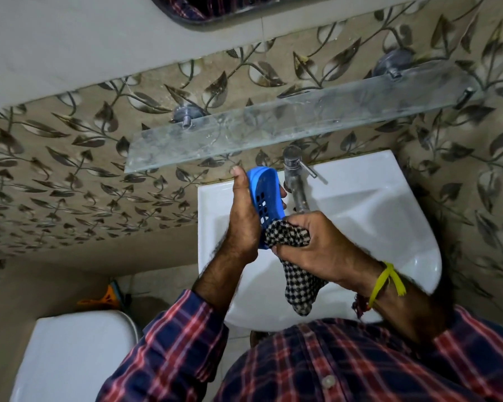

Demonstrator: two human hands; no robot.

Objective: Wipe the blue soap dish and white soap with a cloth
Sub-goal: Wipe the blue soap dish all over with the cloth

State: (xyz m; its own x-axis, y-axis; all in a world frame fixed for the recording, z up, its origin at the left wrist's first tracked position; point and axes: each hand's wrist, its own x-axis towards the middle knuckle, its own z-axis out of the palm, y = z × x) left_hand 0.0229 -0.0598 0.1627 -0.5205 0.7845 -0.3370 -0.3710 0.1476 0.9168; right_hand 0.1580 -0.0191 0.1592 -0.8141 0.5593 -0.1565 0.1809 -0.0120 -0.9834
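Note:
My left hand (243, 219) holds the blue soap dish (265, 195) tilted on edge above the white sink (389, 216), thumb along its left rim and fingertips showing past its right side. The dish's slotted face is turned toward my right hand. My right hand (314, 248) grips a bunched black-and-white checked cloth (288, 235) and presses it against the lower end of the dish. A tail of the cloth hangs down below that hand. No white soap is visible.
A metal tap (294, 181) stands just right of the dish, close to my right hand. A glass shelf (273, 132) juts from the leaf-patterned wall above the sink. A white toilet lid (76, 355) lies at lower left.

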